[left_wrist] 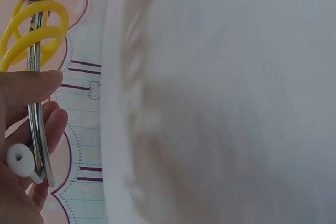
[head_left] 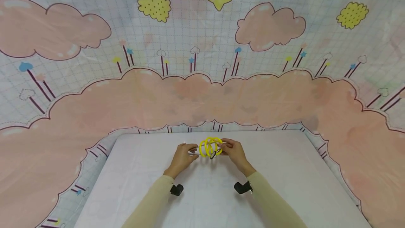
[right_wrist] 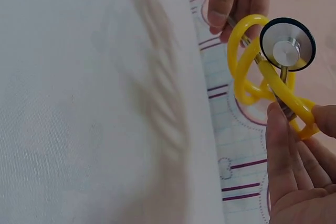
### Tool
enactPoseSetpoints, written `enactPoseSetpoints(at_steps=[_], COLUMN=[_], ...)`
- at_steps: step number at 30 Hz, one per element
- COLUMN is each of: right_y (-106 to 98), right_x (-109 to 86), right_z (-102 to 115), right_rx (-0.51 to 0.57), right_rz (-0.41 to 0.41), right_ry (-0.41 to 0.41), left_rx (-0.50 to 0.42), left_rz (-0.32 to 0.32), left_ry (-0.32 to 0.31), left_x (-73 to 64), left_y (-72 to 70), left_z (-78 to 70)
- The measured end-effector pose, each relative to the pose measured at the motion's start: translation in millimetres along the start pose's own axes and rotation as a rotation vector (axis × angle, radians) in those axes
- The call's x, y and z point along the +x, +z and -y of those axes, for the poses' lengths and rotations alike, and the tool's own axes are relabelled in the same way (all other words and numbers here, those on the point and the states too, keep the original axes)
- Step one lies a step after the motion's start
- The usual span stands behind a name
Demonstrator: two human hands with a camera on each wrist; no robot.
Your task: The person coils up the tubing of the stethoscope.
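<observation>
A stethoscope with yellow tubing (head_left: 207, 147) is held up between both hands over the white table, its tube coiled around the metal ear tubes. My left hand (head_left: 182, 157) pinches the metal ear tubes (left_wrist: 34, 124) between thumb and fingers, near a white eartip (left_wrist: 21, 160). On the other side my right hand (head_left: 235, 153) pinches the yellow coil, thumb against fingers. Beside that grip hangs the round chest piece (right_wrist: 287, 44), silver with a dark rim. In the left wrist view it is cut off by the top edge.
The white tabletop (head_left: 209, 192) lies below, with soft shadows of the hands on it. Behind its far edge hangs a printed cloth (head_left: 202, 97) with clouds and stars. Black wrist devices (head_left: 242, 187) sit by both cuffs.
</observation>
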State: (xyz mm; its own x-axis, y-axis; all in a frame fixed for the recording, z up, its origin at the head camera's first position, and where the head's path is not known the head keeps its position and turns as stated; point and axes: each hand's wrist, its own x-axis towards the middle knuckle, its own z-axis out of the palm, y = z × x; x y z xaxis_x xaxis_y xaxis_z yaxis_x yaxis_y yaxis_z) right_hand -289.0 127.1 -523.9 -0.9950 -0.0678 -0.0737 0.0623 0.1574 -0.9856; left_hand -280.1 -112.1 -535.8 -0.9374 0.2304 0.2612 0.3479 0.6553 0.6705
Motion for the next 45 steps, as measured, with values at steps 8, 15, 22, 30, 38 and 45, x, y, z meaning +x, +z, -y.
enactPoseSetpoints(at_steps=[8, 15, 22, 30, 38, 45], right_y=[4, 7, 10, 10, 3, -11], right_x=[10.6, 21.6, 24.4, 26.3, 21.4, 5.8], right_z=[-15, -26, -37, -40, -35, -23], right_rx=[0.029, 0.003, -0.065, -0.062, -0.153, -0.248], right_rz=[-0.006, -0.027, -0.036, -0.047, -0.055, -0.041], right_ry=[0.043, 0.088, 0.127, 0.149, 0.104, 0.043], left_rx=[-0.049, -0.078, -0.058, -0.015, 0.027, -0.057], left_rz=[0.046, 0.075, 0.108, 0.058, -0.010, -0.100], left_ry=[-0.116, -0.147, -0.185, -0.184, -0.167, -0.170], left_x=[6.8, 11.6, 10.4, 11.6, 5.2, -11.1], left_y=[13.3, 18.1, 21.8, 24.3, 19.2, -2.3], left_z=[12.1, 18.6, 24.0, 28.7, 40.2, 30.3])
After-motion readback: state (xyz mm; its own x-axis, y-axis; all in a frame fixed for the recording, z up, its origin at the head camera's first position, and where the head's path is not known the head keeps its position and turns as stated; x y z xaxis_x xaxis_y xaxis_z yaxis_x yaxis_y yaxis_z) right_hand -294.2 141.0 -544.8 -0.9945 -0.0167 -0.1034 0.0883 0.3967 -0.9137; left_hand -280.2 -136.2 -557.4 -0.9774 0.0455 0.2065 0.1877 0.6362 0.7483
